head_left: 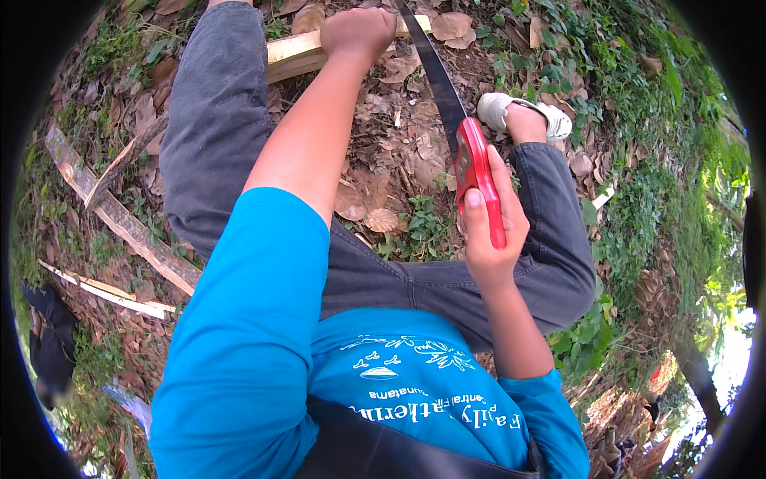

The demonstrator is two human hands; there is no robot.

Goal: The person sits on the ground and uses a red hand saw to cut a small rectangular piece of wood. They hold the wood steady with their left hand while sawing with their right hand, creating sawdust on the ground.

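Note:
My right hand (496, 231) is wrapped round the red handle of a hand saw (435, 68), thumb laid along the handle. Its long dark blade slants up and away to the left, to the top edge of the view. At the far side, my left hand (357, 36) is closed in a fist on a pale length of split wood (295, 56). The blade passes across the wood's right end, just right of the fist; whether its teeth touch the wood, I cannot tell.
My bent legs in dark trousers frame the work, with a white shoe (519, 112) right of the blade. Dry leaves and green plants cover the ground. A thick branch (132, 223) and pale wood strips (108, 291) lie at left. A dark-clothed figure (52, 343) is at the left rim.

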